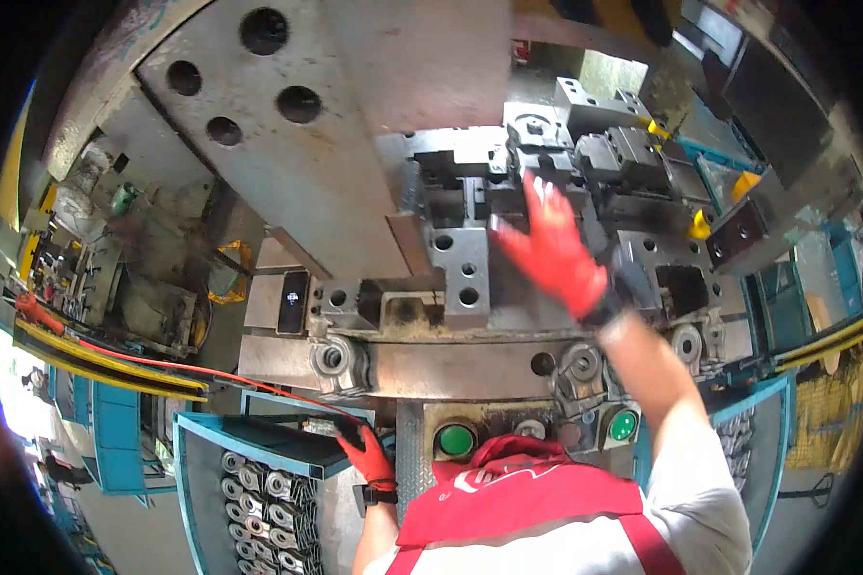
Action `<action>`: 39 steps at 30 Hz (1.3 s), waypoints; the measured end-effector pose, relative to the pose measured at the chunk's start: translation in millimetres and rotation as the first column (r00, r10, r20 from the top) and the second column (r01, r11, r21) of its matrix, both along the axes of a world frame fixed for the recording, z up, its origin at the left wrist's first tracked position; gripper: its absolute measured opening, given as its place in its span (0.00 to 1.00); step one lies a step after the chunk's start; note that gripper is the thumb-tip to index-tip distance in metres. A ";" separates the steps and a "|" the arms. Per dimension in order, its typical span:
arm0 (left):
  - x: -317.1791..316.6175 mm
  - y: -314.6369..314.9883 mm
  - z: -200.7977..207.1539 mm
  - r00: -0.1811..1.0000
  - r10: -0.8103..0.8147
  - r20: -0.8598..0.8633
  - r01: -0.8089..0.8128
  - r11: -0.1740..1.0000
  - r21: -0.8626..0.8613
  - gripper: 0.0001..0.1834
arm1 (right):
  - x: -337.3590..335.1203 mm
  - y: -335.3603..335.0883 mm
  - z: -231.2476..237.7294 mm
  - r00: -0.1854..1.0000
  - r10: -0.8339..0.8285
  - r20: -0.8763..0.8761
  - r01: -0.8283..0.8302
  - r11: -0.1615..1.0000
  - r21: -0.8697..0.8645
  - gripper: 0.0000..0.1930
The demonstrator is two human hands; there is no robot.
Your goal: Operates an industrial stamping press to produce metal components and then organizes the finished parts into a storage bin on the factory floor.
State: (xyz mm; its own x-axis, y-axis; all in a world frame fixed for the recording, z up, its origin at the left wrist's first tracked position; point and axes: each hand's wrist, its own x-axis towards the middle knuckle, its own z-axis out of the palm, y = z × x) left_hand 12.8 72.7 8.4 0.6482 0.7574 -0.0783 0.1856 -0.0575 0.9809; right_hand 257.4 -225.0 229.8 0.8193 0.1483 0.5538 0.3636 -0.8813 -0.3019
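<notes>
My right hand (554, 254), in a red glove, reaches over the press die (465, 287) with its fingers spread. Its fingertips are just below a metal part (532, 129) with a round opening, seated at the back of the die; I cannot tell whether they touch it. The glove is slightly blurred and holds nothing visible. Low on the left, my left hand (371, 462), also gloved in red, has its fingers apart beside the corner of a blue crate (249, 446). Close to its fingertips are a small metal piece (321, 425) and the end of a red hose (249, 381).
The large steel press block (307, 182) stands over the die's left side. Ringed metal parts (334, 362) sit along the front ledge, near a phone (292, 302). Two green buttons (455, 440) (622, 425) are below. Several similar parts (259, 517) fill the blue crate.
</notes>
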 end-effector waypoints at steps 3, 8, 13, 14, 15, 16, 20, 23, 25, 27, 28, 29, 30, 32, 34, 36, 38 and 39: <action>-18.2 9.6 -59.1 0.961 -0.259 -0.097 0.228 0.941 -0.251 0.33 | -119.7 -14.6 -6.4 0.985 0.158 -0.071 -0.144 0.976 0.164 0.32; -13.5 -38.1 -40.8 0.657 -0.685 -0.315 0.454 0.693 -0.560 0.36 | -250.4 -136.0 -120.1 0.847 -0.416 -0.331 0.531 0.700 0.477 0.30; -10.7 -57.3 -69.8 0.766 -0.545 -0.340 0.374 0.809 -0.453 0.38 | -312.3 -198.7 -260.1 0.606 -0.242 -0.758 0.793 0.264 0.549 0.39; -6.3 -72.7 -47.9 0.776 -0.557 -0.295 0.405 0.799 -0.443 0.39 | -312.8 -204.1 -270.2 0.567 -0.278 -0.775 0.805 0.386 0.450 0.41; -6.3 -79.8 -35.7 0.777 -0.557 -0.294 0.409 0.801 -0.437 0.39 | -305.4 -201.6 -269.7 0.542 -0.303 -0.784 0.788 0.506 0.350 0.44; -5.2 -86.1 -26.5 0.761 -0.541 -0.358 0.360 0.811 -0.462 0.40 | -303.1 -200.3 -264.2 0.547 -0.260 -0.796 0.800 0.444 0.404 0.45; -10.2 -69.7 -64.3 0.760 -0.536 -0.368 0.411 0.834 -0.368 0.45 | -312.1 -208.1 -286.6 0.552 -0.308 -0.775 0.792 0.483 0.373 0.44; -25.6 -49.9 -106.3 0.797 -0.509 -0.326 0.428 0.856 -0.291 0.41 | -316.0 -204.5 -287.2 0.526 -0.327 -0.785 0.804 0.492 0.333 0.44; -33.4 -33.9 -138.4 0.792 -0.496 -0.357 0.458 0.868 -0.190 0.39 | -310.9 -195.0 -263.5 0.571 -0.265 -0.777 0.773 0.492 0.400 0.44; -33.5 -36.1 -140.6 0.781 -0.492 -0.384 0.475 0.868 -0.145 0.41 | -314.6 -196.2 -264.7 0.594 -0.219 -0.774 0.757 0.478 0.446 0.44; -30.5 -37.4 -139.3 0.720 -0.469 -0.511 0.472 0.871 -0.134 0.44 | -316.8 -201.3 -280.3 0.556 -0.280 -0.783 0.781 0.498 0.377 0.44; -24.2 -46.2 -124.0 0.716 -0.475 -0.512 0.477 0.868 -0.139 0.44 | -320.4 -207.3 -291.9 0.509 -0.344 -0.789 0.810 0.501 0.304 0.44; -19.3 -55.2 -101.4 0.736 -0.506 -0.449 0.447 0.862 -0.240 0.45 | -322.5 -209.5 -293.3 0.527 -0.376 -0.763 0.798 0.527 0.292 0.43; -17.4 -56.4 -90.8 0.730 -0.522 -0.441 0.418 0.852 -0.316 0.46 | -311.4 -197.2 -272.3 0.552 -0.318 -0.771 0.784 0.512 0.350 0.43; -17.8 -48.5 -94.8 0.753 -0.537 -0.381 0.430 0.839 -0.334 0.44 | -310.0 -204.0 -280.3 0.607 -0.247 -0.756 0.749 0.497 0.439 0.44; -11.8 -57.4 -69.4 0.764 -0.511 -0.395 0.382 0.851 -0.362 0.43 | -311.3 -211.3 -297.2 0.598 -0.244 -0.763 0.749 0.509 0.425 0.44; -13.6 -37.3 -87.7 0.762 -0.533 -0.367 0.380 0.828 -0.412 0.44 | -302.3 -197.0 -281.0 0.562 -0.262 -0.785 0.770 0.514 0.379 0.45; -10.1 -38.8 -91.0 0.773 -0.541 -0.330 0.430 0.830 -0.354 0.44 | -299.6 -192.5 -274.2 0.512 -0.309 -0.801 0.794 0.527 0.304 0.45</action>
